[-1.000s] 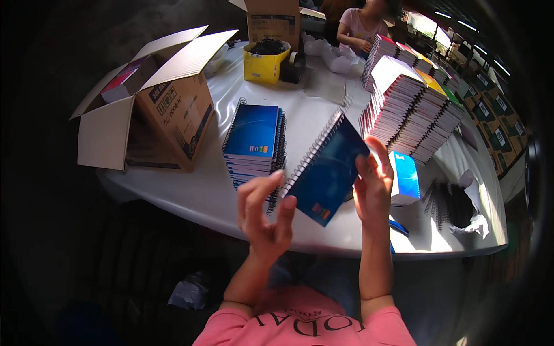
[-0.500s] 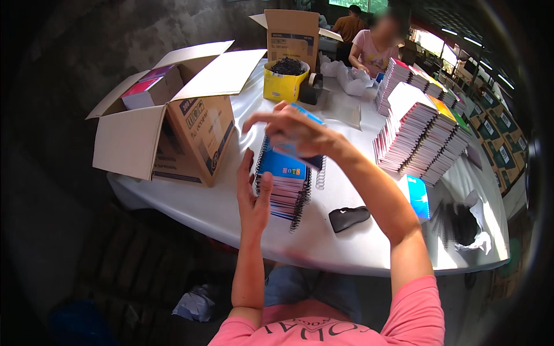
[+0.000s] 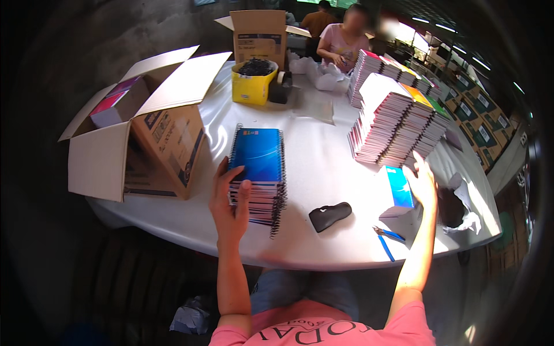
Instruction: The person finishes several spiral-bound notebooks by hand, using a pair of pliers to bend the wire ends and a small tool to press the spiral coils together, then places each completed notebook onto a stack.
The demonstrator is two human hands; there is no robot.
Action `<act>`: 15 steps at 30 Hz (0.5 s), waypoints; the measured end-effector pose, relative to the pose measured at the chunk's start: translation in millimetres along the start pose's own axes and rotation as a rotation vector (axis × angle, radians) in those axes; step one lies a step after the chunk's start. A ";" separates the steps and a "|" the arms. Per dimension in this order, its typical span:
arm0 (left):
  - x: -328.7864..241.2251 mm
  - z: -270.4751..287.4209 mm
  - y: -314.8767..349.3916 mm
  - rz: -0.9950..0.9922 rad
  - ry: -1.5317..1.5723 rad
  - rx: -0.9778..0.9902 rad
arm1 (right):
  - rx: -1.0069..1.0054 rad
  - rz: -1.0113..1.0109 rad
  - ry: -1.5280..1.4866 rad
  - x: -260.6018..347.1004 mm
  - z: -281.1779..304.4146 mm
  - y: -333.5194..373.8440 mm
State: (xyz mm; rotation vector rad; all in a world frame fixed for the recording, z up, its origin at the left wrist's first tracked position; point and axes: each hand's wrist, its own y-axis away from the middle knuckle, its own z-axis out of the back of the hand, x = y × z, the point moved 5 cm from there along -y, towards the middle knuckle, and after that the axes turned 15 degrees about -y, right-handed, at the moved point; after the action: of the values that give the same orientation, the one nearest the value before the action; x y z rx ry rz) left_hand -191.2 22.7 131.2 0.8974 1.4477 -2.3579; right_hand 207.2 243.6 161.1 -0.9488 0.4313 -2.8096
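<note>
A stack of spiral-bound notebooks (image 3: 257,155) with a blue cover on top lies left of the table's middle, black wire coils down its sides. My left hand (image 3: 231,202) rests against its near left edge, thumb and fingers apart. On the right, my right hand (image 3: 424,183) is at the right edge of a smaller blue-topped stack (image 3: 398,187), fingers spread and partly over it. No coils can be made out on that stack. Blue-handled pliers (image 3: 390,235) lie just in front of it. A black curved object (image 3: 330,217) sits between the two stacks.
An open carton (image 3: 167,150) with books inside stands left. Farther back are a yellow container (image 3: 249,86) of black coils and another carton (image 3: 259,40). Tall notebook stacks (image 3: 398,121) rise at right, near crumpled paper (image 3: 464,207). A co-worker (image 3: 343,43) is across the table.
My right hand has left the blurred blue notebook above the left stack and moved right to the smaller stack. A blue cover now lies flat on top. The pliers have come into sight.
</note>
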 end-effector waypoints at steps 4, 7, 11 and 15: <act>13.9 -4.1 5.6 0.099 0.124 0.016 | 0.316 -0.328 -0.207 -96.3 -22.8 26.0; 12.0 0.2 4.4 0.060 0.072 0.029 | 0.102 -0.148 -0.223 -94.9 -13.5 28.3; -27.4 27.3 12.9 -0.076 -0.114 -0.347 | -0.202 0.039 -0.234 -63.1 1.3 41.1; -115.4 19.5 51.1 -0.421 -0.067 -0.417 | -0.178 0.167 -0.549 10.6 12.8 92.7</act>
State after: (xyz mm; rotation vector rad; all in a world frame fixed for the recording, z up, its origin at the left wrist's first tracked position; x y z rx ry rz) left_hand -83.0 -32.3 170.7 0.4328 2.1594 -2.1740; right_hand 210.8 150.4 147.8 -1.5714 0.6456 -2.2586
